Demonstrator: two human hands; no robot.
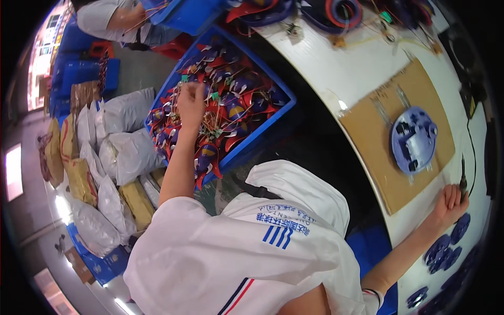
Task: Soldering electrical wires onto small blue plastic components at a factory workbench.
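My left hand [191, 104] reaches over a blue plastic bin [269, 126], its fingers curled together among the parts. Whatever they pinch is too small to make out; a small green board [184, 78] lies just beyond the fingertips. Purple and red plastic parts [237, 111] with thin wires fill the bin. Out to the right, my right hand [450, 203] is closed around a soldering iron [463, 181], its thin end pointing away from me. On a cardboard sheet [367, 152] between my hands rests a purple plastic shell [415, 140] with its inner side up.
Several dark purple parts [443, 253] lie by my right forearm on the white table [310, 63]. More wired parts [336, 16] sit at its far end. Stuffed sacks [126, 152] are piled left of the bin. Another person's arm [126, 18] shows at the far left beside a blue crate [184, 16].
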